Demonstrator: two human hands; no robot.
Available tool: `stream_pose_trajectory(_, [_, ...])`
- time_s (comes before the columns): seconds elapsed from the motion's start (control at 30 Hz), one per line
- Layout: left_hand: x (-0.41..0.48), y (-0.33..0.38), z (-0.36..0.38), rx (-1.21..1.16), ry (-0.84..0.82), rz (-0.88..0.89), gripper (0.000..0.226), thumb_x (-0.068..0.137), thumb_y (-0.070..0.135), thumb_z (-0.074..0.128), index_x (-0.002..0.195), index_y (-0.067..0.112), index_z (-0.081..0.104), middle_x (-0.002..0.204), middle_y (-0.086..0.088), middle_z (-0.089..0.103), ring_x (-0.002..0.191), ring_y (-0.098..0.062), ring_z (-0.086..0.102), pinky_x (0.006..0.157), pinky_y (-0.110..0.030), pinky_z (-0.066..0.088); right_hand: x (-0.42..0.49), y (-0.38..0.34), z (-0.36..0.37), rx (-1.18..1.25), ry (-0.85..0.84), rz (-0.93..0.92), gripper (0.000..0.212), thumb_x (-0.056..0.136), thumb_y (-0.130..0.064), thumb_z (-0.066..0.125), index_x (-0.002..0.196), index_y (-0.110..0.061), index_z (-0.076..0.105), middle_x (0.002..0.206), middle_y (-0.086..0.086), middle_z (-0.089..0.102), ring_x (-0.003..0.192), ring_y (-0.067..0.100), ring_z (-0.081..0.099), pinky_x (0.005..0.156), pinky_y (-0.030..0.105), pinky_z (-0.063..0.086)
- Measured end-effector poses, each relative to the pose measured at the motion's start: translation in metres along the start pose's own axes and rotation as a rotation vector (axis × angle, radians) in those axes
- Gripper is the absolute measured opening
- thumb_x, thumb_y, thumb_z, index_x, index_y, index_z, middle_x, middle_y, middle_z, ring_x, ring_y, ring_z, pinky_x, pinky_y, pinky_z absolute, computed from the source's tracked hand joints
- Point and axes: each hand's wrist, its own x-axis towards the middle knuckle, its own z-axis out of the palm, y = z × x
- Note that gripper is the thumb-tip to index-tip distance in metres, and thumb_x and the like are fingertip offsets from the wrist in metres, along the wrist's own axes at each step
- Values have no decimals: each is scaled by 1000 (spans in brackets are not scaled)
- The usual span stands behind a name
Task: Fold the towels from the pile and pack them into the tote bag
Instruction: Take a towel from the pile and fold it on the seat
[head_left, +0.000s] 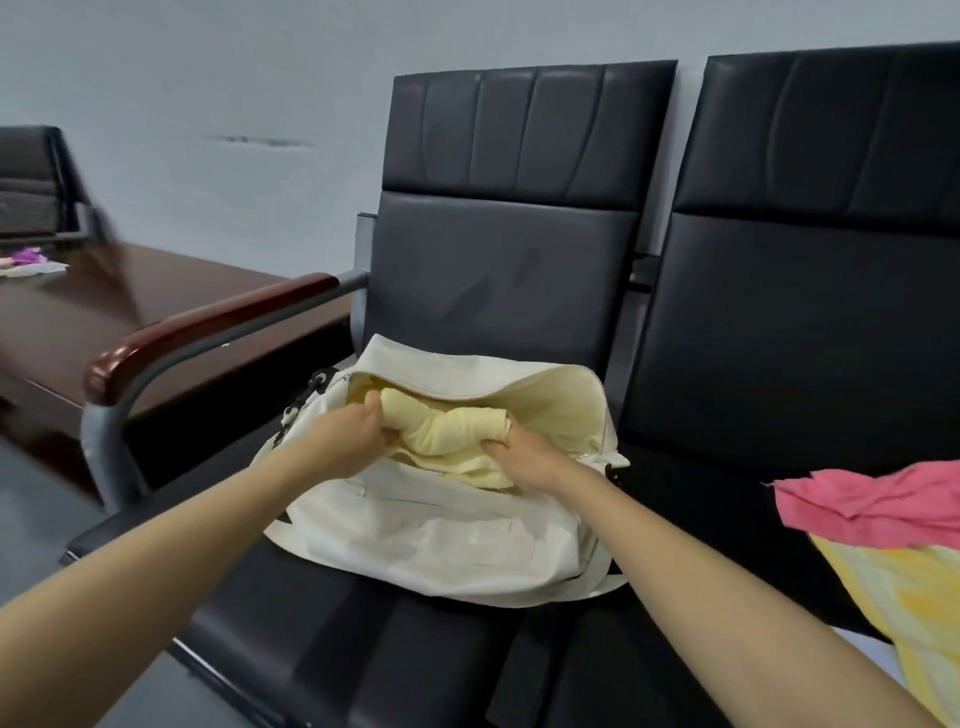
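Spanning most of the view, two black padded seats are standing side by side against a pale wall: the left seat (363, 649) and the right seat (789, 338). A dark brown surface (130, 301) is lying to the left beyond them, carrying a small purple and white item (26, 255), too blurred to tell. A wood-topped armrest (208, 327) is running along the left seat's outer side. The cream tote bag (441, 535) is lying on its side on the left seat's cushion, mouth gaping toward the backrest, its zipper (597, 384) undone along the upper edge. On the right seat, at the frame edge, the pile is sitting: a pink towel (872, 504) is draping over a yellow towel (904, 613), both loose and crumpled, well apart from the bag. A pale yellow towel (457, 423), bunched into a rough roll, is sitting in the bag's mouth, partly inside, on top of more pale yellow cloth. Both hands are gripping it: the left hand (348, 441) is curling its fingers round the roll's left end, the right hand (524, 457) is clutching the right end, knuckles up.
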Motion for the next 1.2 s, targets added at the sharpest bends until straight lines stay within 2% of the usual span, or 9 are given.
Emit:
stream_pose_trajectory(0.13, [0,-13,-30,-43,-52,47,30,90,37,51,109,19,64,107,1,61,95,-18,55,84,-28,43,-6,-24,-15,-37,-44,-35,44,94,-40,47,132,-18,47,115,2,62,107,25,58,95,40,47])
stream_pose_trajectory(0.3, [6,-11,-56,134,-339,-115,34,97,30,47,119,8,61,113,-6,60,101,-21,53,85,-27,39,-15,-53,-25,19,-260,97,24,84,-35,65,73,-15,60,72,-4,58,67,14,54,63,24,44])
stream_pose_trajectory(0.53, [10,-24,-17,517,-387,-92,37,96,21,38,123,6,58,132,-8,54,125,-26,47,107,-36,37,-20,-57,22,127,-367,207,45,86,-32,68,123,-9,57,104,1,61,90,19,62,71,26,49])
stream_pose_trajectory(0.63, [2,-31,-2,566,-129,-98,32,96,21,43,123,4,50,123,-6,56,115,-21,55,92,-28,46,-17,-60,34,261,-364,205,42,86,-28,70,124,-13,58,96,-2,61,81,15,59,60,21,50])
stream_pose_trajectory(0.7, [-6,-28,4,570,11,-114,28,94,16,45,119,5,43,115,-4,61,106,-19,61,74,-26,43,-10,-65,44,289,-308,193,41,87,-26,68,123,-9,58,111,3,64,90,18,58,76,28,53])
stream_pose_trajectory(0.87, [-12,-19,17,471,79,-86,28,90,5,47,119,10,45,113,-3,60,104,-21,62,65,-28,37,1,-79,61,137,-284,163,36,94,-25,59,122,-2,57,107,7,57,92,22,55,73,29,43])
stream_pose_trajectory(1.03, [-8,-16,25,322,-171,10,22,92,6,38,98,7,60,105,-7,63,96,-25,61,68,-30,41,10,-77,70,21,-125,166,36,91,-22,61,118,1,53,113,13,60,88,26,60,60,28,42])
stream_pose_trajectory(1.1, [-8,-15,29,316,-251,14,29,93,7,36,110,6,59,105,-6,62,94,-24,59,70,-31,42,11,-73,72,17,57,140,52,87,-19,66,128,-2,39,125,13,52,110,30,54,80,34,46])
stream_pose_trajectory(1.2, [-5,-19,41,299,-305,55,33,96,10,32,123,8,52,123,-8,58,106,-27,57,78,-35,44,6,-74,71,-103,151,-102,31,93,-13,56,123,-9,50,128,11,45,122,28,42,94,33,39])
